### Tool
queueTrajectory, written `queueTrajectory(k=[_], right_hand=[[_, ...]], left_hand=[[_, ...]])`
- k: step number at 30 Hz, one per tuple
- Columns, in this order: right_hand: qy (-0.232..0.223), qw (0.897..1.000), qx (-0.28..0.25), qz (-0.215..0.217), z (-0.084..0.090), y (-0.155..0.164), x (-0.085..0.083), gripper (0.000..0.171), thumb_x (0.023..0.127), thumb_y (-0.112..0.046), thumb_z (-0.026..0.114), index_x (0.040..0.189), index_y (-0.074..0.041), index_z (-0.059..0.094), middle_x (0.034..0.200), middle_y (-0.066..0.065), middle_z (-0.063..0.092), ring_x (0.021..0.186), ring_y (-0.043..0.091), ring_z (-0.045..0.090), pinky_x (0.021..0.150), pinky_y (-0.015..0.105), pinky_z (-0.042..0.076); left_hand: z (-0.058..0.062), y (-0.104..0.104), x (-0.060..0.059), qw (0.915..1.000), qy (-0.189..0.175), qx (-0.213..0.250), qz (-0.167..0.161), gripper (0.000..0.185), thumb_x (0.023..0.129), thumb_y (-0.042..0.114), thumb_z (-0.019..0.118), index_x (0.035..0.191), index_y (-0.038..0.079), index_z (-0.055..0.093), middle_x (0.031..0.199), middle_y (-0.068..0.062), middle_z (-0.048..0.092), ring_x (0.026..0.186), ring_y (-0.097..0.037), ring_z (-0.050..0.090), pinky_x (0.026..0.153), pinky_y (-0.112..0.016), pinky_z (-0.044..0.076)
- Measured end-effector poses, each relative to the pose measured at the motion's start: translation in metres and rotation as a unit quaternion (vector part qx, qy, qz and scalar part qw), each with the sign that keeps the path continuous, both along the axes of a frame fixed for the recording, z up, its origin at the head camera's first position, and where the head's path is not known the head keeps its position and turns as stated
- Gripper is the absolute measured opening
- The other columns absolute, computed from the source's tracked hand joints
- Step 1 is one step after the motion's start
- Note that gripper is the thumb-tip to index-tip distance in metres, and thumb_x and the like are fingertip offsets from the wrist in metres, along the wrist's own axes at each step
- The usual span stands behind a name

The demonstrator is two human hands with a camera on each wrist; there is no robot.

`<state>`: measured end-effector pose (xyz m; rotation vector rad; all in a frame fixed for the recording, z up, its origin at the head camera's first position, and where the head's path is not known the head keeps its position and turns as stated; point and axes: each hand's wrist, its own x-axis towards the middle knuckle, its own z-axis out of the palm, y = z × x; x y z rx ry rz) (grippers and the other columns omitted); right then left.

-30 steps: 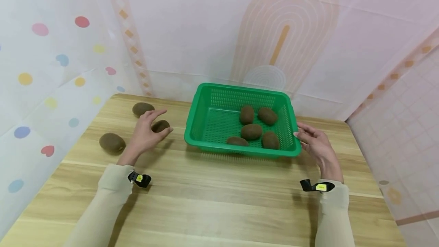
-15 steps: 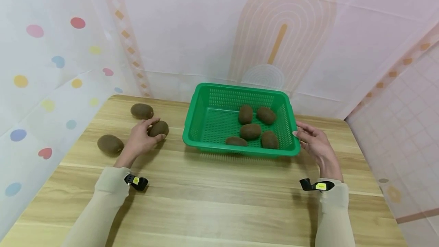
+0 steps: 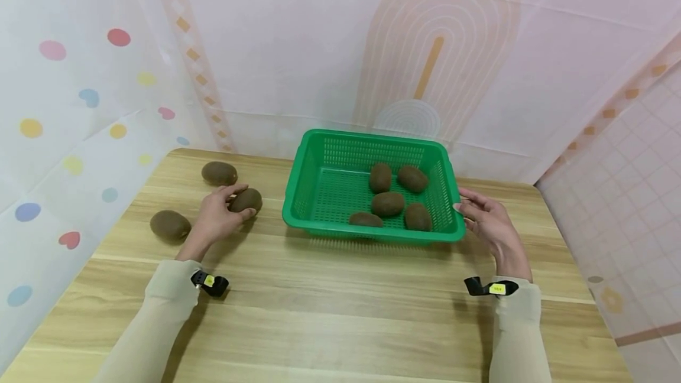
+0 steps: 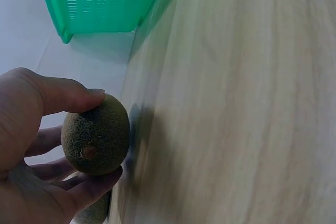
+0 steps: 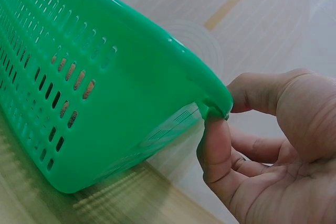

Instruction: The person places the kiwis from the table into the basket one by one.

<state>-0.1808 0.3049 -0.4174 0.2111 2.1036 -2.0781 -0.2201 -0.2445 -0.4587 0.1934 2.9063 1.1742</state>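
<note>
I have the left grip (image 3: pixel 217 216) curled round a fuzzy brown oval kiwi (image 3: pixel 248 201), perhaps touching the pale wooden worktop (image 3: pixel 340 312); the right grip (image 3: pixel 492 224) pinches the green slotted plastic basket (image 3: pixel 324 227) by its rim, presumably steadying it.

A pale wood-grain counter (image 3: pixel 340 324) spreads at six o'clock. A creased, pinkish-white wall hanging (image 3: pixel 298 52) with a peach arch print (image 3: pixel 393 46) fills twelve; a dot-and-heart-patterned wall (image 3: pixel 69 140) stands at ten, a grid-patterned wall (image 3: pixel 638 194) at three.
</note>
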Motion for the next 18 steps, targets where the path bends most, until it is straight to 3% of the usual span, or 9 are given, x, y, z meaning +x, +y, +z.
queueTrajectory(k=[18], right_hand=[[0.000,1.000,-0.005,0.000,0.001,0.001,0.001,0.068,0.101,-0.016,0.067,0.158,0.000,0.034,0.109,-0.008,0.063,0.097,0.003,0.063,0.083,0.017,0.057]], left_hand=[[0.018,0.007,0.005,0.9983,0.016,0.055,0.010,0.061,0.095,0.022,0.074,0.150,0.005,0.052,0.151,-0.024,0.049,0.129,-0.051,0.054,0.098,-0.062,0.053]])
